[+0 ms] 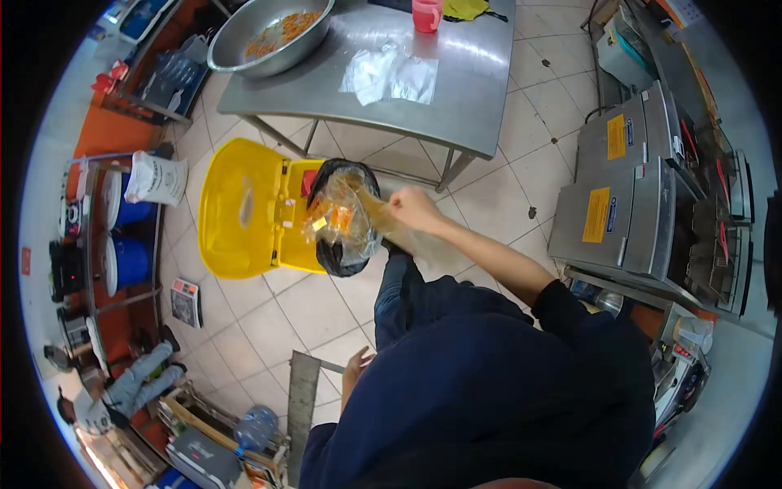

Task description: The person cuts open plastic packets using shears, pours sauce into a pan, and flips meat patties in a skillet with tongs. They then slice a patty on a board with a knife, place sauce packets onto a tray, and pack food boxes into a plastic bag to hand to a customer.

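Note:
My right hand [411, 208] is closed on a clear plastic bag [371, 204], which is blurred by motion and hangs at the edge of a yellow trash bin [297, 257]. Inside the bin's black liner [346, 265] lies crumpled clear plastic [342, 216] with orange and yellow bits. The bin's yellow lid [236, 183] is swung back to the left. Low by my body, my left hand [356, 371] hangs with its fingers loosely apart and touches nothing that I can see.
A steel table [468, 106] stands ahead with a large metal bowl [252, 69] of orange food, clear plastic bags [387, 75] and a pink cup [426, 15]. Steel fryers [611, 196] line the right side. Shelves with blue buckets [130, 261] and a seated person [134, 383] are left.

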A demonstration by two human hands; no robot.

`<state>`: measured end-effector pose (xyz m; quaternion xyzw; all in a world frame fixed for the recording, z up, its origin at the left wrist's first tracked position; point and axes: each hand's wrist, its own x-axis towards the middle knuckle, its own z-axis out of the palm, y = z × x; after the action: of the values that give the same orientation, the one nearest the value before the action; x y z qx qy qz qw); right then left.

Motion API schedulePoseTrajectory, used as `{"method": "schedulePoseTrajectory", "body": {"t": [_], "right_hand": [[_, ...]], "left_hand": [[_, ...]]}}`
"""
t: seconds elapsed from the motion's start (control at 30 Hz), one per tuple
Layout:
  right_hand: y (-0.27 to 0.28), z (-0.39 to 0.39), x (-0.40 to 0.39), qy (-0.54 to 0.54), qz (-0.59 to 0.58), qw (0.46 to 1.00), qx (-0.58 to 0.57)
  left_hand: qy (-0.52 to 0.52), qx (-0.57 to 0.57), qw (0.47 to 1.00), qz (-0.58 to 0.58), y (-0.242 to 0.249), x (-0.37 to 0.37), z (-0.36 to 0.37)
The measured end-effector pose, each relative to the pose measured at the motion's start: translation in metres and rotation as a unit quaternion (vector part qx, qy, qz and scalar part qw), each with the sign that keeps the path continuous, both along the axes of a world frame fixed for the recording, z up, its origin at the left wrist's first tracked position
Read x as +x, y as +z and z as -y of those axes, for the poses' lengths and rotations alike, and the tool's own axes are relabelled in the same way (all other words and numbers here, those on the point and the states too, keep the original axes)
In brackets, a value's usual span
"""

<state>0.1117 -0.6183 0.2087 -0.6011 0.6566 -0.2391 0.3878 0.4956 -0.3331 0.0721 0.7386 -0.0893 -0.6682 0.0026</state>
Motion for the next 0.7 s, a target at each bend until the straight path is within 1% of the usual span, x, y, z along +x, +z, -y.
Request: {"method": "schedulePoseTrajectory", "body": {"t": [0.03, 0.07, 0.1, 0.13, 0.17, 0.2, 0.23, 0.27, 0.33, 0.37, 0.4, 0.47, 0.53, 0.57, 0.63, 0.67, 0.7], "right_hand": [[-0.010, 0.012, 0.012, -0.008, 0.011, 1.000, 0.020], [-0.022, 0.024, 0.021, -0.022, 0.019, 0.999, 0.039], [-0.027, 0.030, 0.029, -0.054, 0.015, 0.996, 0.063], [-0.030, 0.034, 0.032, -0.099, 0.008, 0.992, 0.083], [-0.038, 0.034, 0.031, -0.091, -0.024, 0.991, 0.100], [-0.033, 0.028, 0.023, -0.126, -0.063, 0.990, 0.027], [-0.043, 0.025, 0.009, -0.118, -0.072, 0.988, 0.062], [-0.034, 0.011, -0.012, -0.116, -0.097, 0.985, 0.079], [-0.057, -0.038, -0.049, -0.141, -0.117, 0.976, 0.118], [-0.067, -0.072, -0.061, -0.186, -0.113, 0.965, 0.145], [-0.078, -0.115, -0.074, -0.226, -0.108, 0.953, 0.170], [-0.115, -0.210, -0.089, -0.362, -0.112, 0.900, 0.217], [-0.115, -0.320, -0.100, -0.464, -0.032, 0.831, 0.305], [-0.131, -0.381, -0.097, -0.498, -0.021, 0.811, 0.307], [-0.127, -0.468, -0.089, -0.631, -0.020, 0.730, 0.260], [-0.138, -0.518, -0.082, -0.680, -0.019, 0.693, 0.241], [-0.100, -0.555, -0.071, -0.747, 0.005, 0.637, 0.188]], "left_hand": [[-0.016, 0.009, 1.000, -0.009, -0.020, 0.004, 0.018], [0.010, -0.008, 0.996, -0.085, -0.068, 0.049, 0.022], [-0.073, 0.035, 0.997, -0.019, -0.053, 0.054, 0.042], [-0.167, 0.066, 0.983, 0.046, -0.045, 0.050, 0.079], [-0.221, 0.050, 0.973, 0.035, -0.031, 0.034, 0.128], [-0.284, 0.038, 0.958, 0.019, -0.037, 0.008, 0.184], [-0.356, 0.026, 0.934, 0.002, -0.041, -0.024, 0.237], [-0.426, 0.017, 0.904, -0.014, -0.043, -0.061, 0.282], [-0.549, 0.005, 0.834, -0.041, -0.041, -0.139, 0.337], [-0.598, 0.001, 0.800, -0.050, -0.035, -0.166, 0.351], [-0.640, -0.005, 0.766, -0.058, -0.028, -0.197, 0.357], [-0.705, -0.014, 0.706, -0.072, -0.021, -0.253, 0.348], [-0.745, -0.016, 0.662, -0.085, -0.020, -0.295, 0.311], [-0.759, -0.016, 0.645, -0.091, -0.018, -0.311, 0.288], [-0.785, -0.013, 0.610, -0.109, -0.026, -0.367, 0.256], [-0.795, -0.014, 0.595, -0.114, -0.030, -0.382, 0.236], [-0.805, -0.011, 0.582, -0.116, -0.037, -0.394, 0.216]]}}
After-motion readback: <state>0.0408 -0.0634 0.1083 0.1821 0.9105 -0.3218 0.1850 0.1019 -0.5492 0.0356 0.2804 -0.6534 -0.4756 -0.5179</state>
